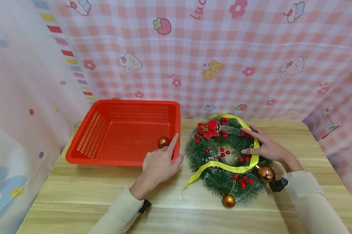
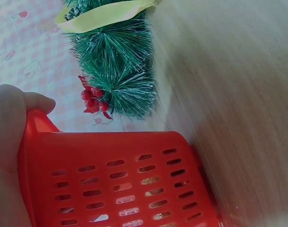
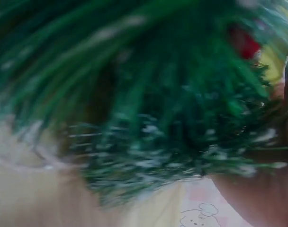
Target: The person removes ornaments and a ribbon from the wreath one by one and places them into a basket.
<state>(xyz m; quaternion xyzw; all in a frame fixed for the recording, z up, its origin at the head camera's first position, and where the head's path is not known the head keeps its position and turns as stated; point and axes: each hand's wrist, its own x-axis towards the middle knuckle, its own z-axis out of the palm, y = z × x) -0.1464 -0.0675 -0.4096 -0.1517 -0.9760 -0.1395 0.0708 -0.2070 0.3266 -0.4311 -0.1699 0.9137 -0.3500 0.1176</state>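
My left hand (image 1: 162, 162) lies over the front right corner of a red plastic basket (image 1: 89, 160), gripping its rim. The index finger points along the right side, the thumb sits at the corner, and the other fingers are hidden. Inside the basket, just past this hand, is a shiny copper-brown ball ornament (image 1: 163, 142). My right hand (image 1: 270, 148) rests with spread fingers and thumb on the right side of a green Christmas wreath (image 1: 219, 180). A yellow ribbon (image 1: 231, 168) loops over the wreath and passes by those fingers. The right wrist view shows blurred green needles (image 3: 172, 109) close up.
On the wreath are a red flower (image 1: 208, 129), red berries (image 1: 243, 181) and pine cones. Two ball ornaments, one copper (image 1: 266, 174) and one gold (image 1: 228, 201), lie along its front edge. A pink checked cloth (image 1: 187, 81) hangs behind the wooden table (image 1: 193, 214).
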